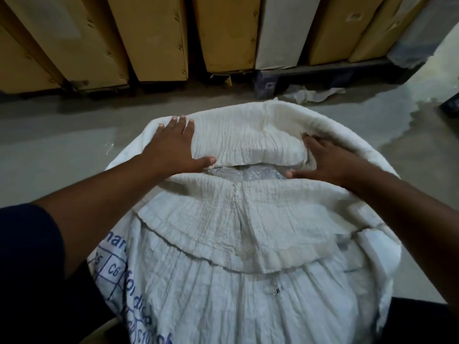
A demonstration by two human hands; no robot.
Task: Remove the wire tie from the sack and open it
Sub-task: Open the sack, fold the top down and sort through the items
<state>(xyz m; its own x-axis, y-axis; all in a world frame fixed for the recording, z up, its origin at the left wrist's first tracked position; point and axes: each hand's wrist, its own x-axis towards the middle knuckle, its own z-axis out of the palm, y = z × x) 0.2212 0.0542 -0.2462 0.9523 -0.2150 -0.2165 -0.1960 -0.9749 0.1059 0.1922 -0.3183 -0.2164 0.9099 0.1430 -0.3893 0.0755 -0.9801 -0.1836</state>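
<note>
The left hand (173,147) lies open and flat on the far flap of the white woven sack (223,244), fingers spread, with the thumb at the edge of the slit. The sack stands on the grey floor (62,140), close in front of the person, and its pleated mouth is already parted in the middle. Through this gap a clear plastic liner (248,173) shows. No wire tie is visible anywhere on the sack, so I judge that it is already off and that only the opening is left. The right hand (325,162) is also open; it presses on the right end of the same flap, with the fingers partly tucked into a fold and the thumb at the gap.

From here, the risk is that both hands push the flap down rather than apart, so the stiff pleats may spring shut. A hard pull could also tear the thin liner. Behind the sack, cardboard cartons (154,38) stand in a row.
</note>
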